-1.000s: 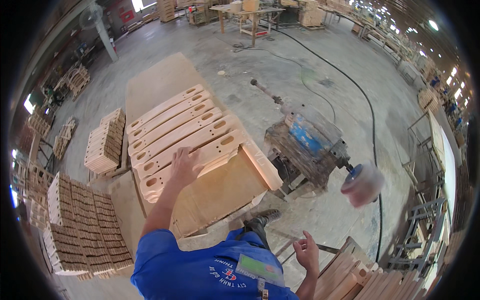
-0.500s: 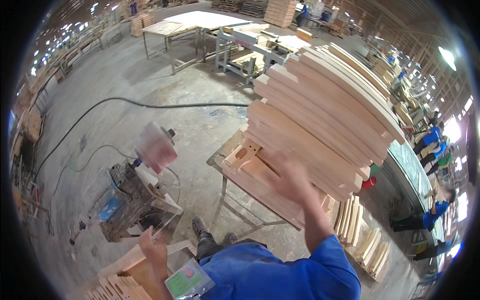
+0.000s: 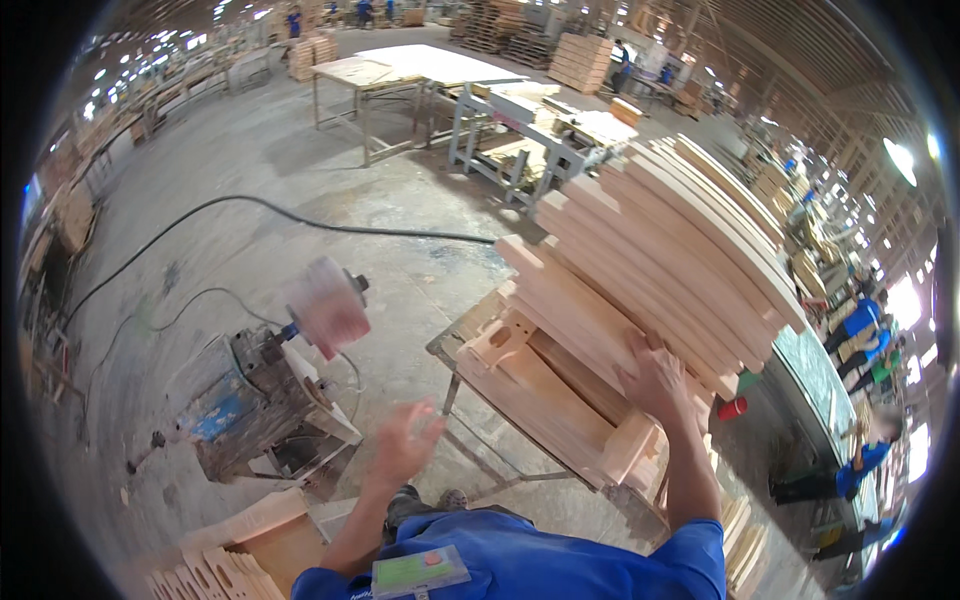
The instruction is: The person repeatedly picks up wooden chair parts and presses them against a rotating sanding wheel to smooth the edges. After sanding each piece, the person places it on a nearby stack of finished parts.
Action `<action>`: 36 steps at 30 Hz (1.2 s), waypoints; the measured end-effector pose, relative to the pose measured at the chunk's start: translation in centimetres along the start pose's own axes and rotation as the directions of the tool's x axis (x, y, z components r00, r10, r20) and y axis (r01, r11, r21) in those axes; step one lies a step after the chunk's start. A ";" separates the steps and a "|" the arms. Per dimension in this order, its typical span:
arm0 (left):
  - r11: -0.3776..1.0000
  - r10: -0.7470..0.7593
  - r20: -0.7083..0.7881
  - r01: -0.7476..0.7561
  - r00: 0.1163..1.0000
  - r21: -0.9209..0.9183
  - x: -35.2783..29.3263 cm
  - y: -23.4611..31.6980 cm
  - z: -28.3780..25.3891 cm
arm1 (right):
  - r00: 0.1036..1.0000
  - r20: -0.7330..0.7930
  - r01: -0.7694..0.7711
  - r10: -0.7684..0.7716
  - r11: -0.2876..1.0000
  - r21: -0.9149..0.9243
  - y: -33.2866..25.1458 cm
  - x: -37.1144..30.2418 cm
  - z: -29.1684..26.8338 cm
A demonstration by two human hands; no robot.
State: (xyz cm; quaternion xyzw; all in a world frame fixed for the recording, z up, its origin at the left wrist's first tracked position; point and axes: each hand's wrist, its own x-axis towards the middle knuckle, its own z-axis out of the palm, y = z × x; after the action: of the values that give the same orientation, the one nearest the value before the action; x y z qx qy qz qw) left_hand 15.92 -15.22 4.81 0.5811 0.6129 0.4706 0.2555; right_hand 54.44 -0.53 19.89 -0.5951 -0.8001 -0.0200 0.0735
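Note:
My right hand (image 3: 655,380) is on the nearest wooden board (image 3: 570,310) of a tall stack (image 3: 665,240), with its fingers curled over the board near its right end. Below that board lies a wooden piece with an oval slot (image 3: 503,338) and small holes at one end. My left hand (image 3: 408,440) is raised in front of me, blurred, its fingers apart and nothing in them. To its left stands a sanding machine with a reddish drum (image 3: 330,308), which looks blurred, on a worn motor base (image 3: 225,395).
The stack rests on a metal-legged table (image 3: 455,345). At the lower left, a wooden box (image 3: 290,550) stands beside several slotted wooden pieces (image 3: 215,575). A black cable (image 3: 350,232) crosses the concrete floor. Co-workers (image 3: 865,465) stand by a long bench (image 3: 815,375) on the right.
My right hand has moved right and down onto the nearest board. My left hand has risen from beside the wooden box to the right. The whole view has shifted slightly.

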 end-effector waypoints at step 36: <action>0.838 0.053 0.039 -0.066 0.998 0.542 3.4 -10.5 -2.3 | 0.858 0.297 0.167 -0.418 0.776 0.608 -27.6 -2.4 21.4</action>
State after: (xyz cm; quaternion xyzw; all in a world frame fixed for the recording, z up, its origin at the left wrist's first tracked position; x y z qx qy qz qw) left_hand 8.33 -11.38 -2.63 0.6535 0.6998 0.2792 0.0726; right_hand 26.76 -8.25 -0.11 -0.4013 -0.8509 0.3320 0.0690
